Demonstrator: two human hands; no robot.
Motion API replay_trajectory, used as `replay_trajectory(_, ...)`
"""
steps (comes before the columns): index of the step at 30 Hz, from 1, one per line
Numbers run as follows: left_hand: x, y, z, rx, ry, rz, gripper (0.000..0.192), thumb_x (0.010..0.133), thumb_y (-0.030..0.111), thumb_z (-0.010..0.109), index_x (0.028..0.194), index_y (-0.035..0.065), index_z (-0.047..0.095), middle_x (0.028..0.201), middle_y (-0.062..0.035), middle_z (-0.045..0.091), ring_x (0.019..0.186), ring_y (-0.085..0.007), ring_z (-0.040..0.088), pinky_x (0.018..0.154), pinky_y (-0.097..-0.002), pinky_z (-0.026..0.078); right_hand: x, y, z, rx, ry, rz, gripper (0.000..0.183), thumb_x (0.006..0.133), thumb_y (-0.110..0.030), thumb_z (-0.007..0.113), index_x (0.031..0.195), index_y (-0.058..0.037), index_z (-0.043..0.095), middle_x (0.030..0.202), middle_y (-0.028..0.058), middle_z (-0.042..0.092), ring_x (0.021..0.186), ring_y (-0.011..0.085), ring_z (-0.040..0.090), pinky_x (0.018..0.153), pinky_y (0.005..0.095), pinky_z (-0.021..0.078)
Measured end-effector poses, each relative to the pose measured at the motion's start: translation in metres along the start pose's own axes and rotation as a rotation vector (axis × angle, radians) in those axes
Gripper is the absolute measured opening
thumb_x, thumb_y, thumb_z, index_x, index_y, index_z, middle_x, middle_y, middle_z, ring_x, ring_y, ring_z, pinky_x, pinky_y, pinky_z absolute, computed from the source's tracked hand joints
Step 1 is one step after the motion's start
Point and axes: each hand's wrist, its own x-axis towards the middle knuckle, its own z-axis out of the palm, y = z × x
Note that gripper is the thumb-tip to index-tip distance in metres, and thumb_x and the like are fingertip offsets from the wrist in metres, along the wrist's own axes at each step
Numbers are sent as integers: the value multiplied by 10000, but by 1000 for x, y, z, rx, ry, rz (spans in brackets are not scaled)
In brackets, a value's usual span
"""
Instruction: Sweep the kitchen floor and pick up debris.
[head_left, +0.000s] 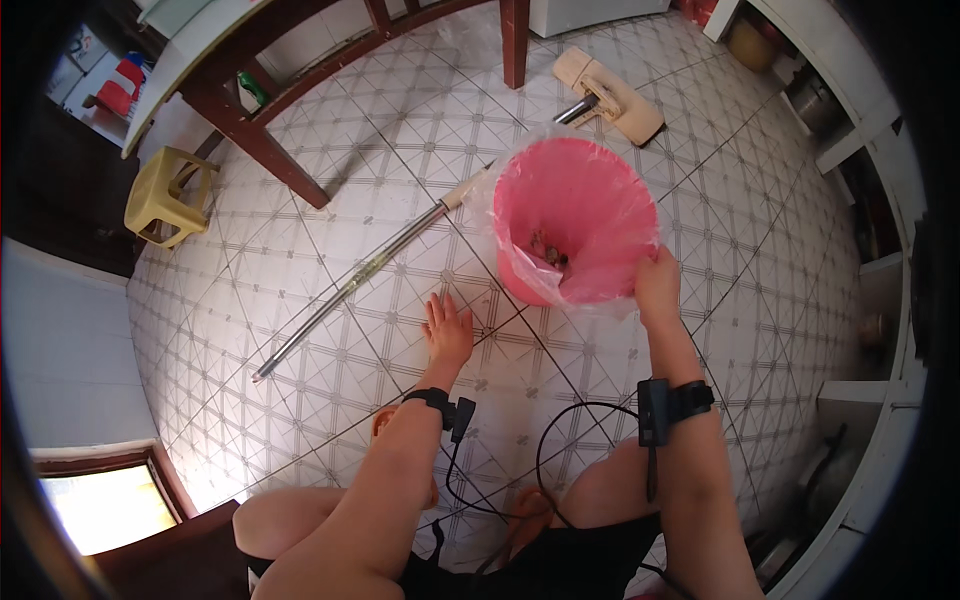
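Note:
A pink plastic bin (577, 187) lined with a clear plastic bag (480, 195) is in front of me, right of centre. Some dark scraps (551, 255) lie inside it, partly behind a fold of the liner. My right hand (658, 285) grips the bin's near right rim together with the liner. To the left of the bin, my left hand (448, 330) is empty, fingers apart, over the tiled floor (390, 352); whether it touches the tiles I cannot tell. A flat mop (611, 97) lies on the floor, its metal pole (352, 285) running behind the bin towards the left.
A wooden table (262, 157) with red-brown legs stands at the upper left, a yellow plastic stool (169, 199) beside it. Open shelves (862, 150) with pots line the right side. Black cables (555, 420) hang from bands on both my forearms.

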Motion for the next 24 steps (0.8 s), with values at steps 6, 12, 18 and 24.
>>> replay_trajectory(6,18,16,23,187,67,209,665,905,404,413,1415,48,179,1489,-146,124,1383,-288,89,1088,-500,99,31,-11,-5,-112,314,-155,282,788,-125,459,953,86,548,900,281,597,857,411,586,768,431,438)
replay_trajectory(12,73,58,27,257,90,321,684,904,445,391,1422,61,161,1493,-130,120,1385,-262,86,1093,-498,72,34,-41,8,162,143,166,426,824,-297,483,1113,15,461,1009,133,547,778,221,585,475,305,474)
replay_trajectory(18,76,72,18,379,20,392,725,888,527,358,1435,102,142,1499,-131,69,1389,-274,38,1087,-516,49,29,-41,4,179,136,170,512,837,-383,454,1199,-25,392,1088,104,520,888,202,563,561,307,491)
replay_trajectory(24,83,73,8,429,-21,454,716,880,537,366,1438,143,155,1495,-144,64,1385,-294,25,1080,-527,43,18,-46,3,275,82,163,546,847,-388,444,1190,34,386,1085,160,535,852,223,589,536,301,507)
